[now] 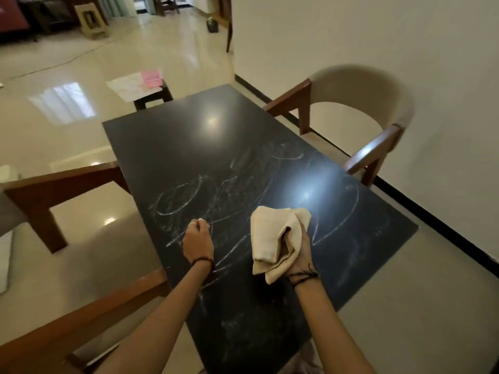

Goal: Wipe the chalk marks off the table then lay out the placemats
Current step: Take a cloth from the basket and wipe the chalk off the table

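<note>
The chalk marks [216,201] on the dark tabletop [172,139] spell no words. The right hand [299,247] grips a cloth [272,238]; the left hand [198,238] is curled.

Chairs [359,109] flank table [189,136]; stool [154,98] behind far end.

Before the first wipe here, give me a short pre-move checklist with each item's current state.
1. Cloth in grip: ok, right hand holds it bunched.
2. Cloth on table: not ok, it is raised.
3. Chalk marks left: ok, they cover the near half.
4. Left hand clear of the wipe path: not ok, curled over the marks.
5. Left hand empty: cannot tell.
6. Placemats ready: cannot tell; pale sheets lie on a stool beyond.
</note>
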